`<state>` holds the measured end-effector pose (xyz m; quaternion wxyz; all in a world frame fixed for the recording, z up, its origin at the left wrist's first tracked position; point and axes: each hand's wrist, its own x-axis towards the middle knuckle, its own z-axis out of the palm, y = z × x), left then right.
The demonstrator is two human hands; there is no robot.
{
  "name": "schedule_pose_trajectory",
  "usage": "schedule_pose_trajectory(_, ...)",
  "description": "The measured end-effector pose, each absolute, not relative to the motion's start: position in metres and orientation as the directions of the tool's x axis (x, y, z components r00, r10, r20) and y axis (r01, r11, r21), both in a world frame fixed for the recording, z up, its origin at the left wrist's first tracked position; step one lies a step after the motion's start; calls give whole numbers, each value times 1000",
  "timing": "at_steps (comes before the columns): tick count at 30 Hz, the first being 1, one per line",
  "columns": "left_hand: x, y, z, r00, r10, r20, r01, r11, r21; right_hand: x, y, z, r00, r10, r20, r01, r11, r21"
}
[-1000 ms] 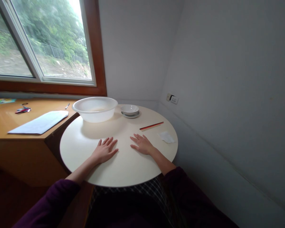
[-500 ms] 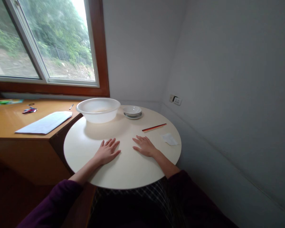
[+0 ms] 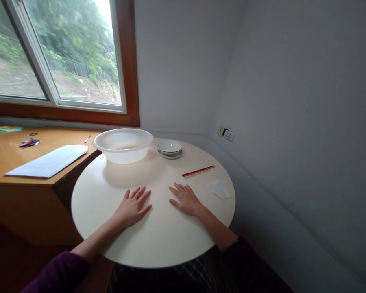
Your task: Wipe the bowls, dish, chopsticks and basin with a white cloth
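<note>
The chopsticks (image 3: pixel 198 171) lie on the counter (image 3: pixel 158 244), far and slightly right of your right hand (image 3: pixel 185 199), the nearer one, their length running near left to far right. They look slim, dark and orange-red. Your right hand and left hand (image 3: pixel 133 206) rest spread, palms down, gripping nothing.

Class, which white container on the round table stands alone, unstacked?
The wide basin at the left, beyond the left hand; the smaller dishes sit one on another to its right.
</note>
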<state>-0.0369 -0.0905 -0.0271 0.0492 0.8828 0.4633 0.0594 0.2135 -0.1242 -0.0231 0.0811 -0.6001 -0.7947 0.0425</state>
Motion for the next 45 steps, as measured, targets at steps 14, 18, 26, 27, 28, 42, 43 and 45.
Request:
schedule_pose_trajectory(14, -37, -88, -30, 591, 798, 114, 785, -602, 146, 212, -129, -17, -249, 968, 34, 940, 250, -233)
schedule_pose_trajectory(18, -27, -85, -29, 579, 794, 185, 785, -605, 135, 213, -129, -16, -243, 969, 34, 933, 243, -264)
schedule_pose_trajectory(26, -1, -70, -19, 644, 710, 285, 678, -702, 216, 213, -128, -12, -258, 966, 18, 931, 253, -264)
schedule_pose_trajectory(27, 1, -67, -20, 651, 704, 285, 667, -709, 228, 213, -128, -12, -264, 964, 20, 929, 259, -266)
schedule_pose_trajectory(28, 5, -63, -21, 654, 701, 285, 660, -713, 237, 214, -128, -13, -270, 963, 21, 926, 265, -270)
schedule_pose_trajectory(42, 57, 10, -11, 497, 866, 51, 812, -485, 326, 215, -82, 13, -210, 978, 6, 919, 200, -339)
schedule_pose_trajectory(43, 55, 15, -11, 485, 872, 66, 808, -476, 347, 217, -68, 21, -175, 983, 46, 909, 179, -375)
schedule_pose_trajectory(45, 52, 22, -14, 460, 883, 92, 799, -457, 391, 224, -35, 33, -120, 965, 234, 891, 209, -403)
